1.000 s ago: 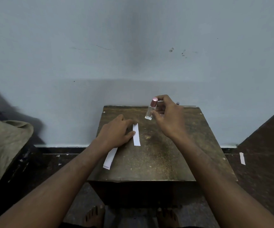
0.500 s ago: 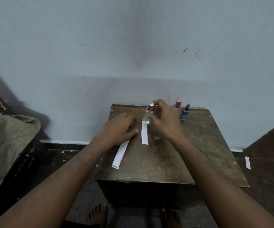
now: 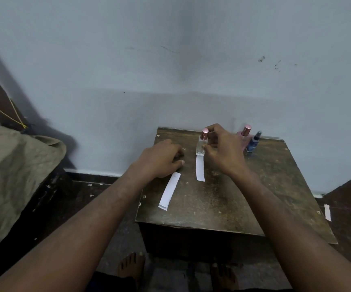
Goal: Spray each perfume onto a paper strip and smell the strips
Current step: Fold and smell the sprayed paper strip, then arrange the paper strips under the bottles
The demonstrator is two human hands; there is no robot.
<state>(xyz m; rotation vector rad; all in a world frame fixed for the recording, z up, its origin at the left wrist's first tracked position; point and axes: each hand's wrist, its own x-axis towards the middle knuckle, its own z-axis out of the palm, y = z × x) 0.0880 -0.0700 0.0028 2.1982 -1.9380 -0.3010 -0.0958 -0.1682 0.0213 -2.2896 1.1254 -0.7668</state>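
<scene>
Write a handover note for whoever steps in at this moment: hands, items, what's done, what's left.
Right hand grips the clear bottle, rose cap on, at the far end of the middle paper strip.
Left hand rests on the table over the near-left strip.
Pink bottle and blue bottle stand at the back right. A third strip lies on the floor.
Done: cannot tell whether any strip is sprayed.
Left: uncap, spray each perfume, smell strips.
</scene>
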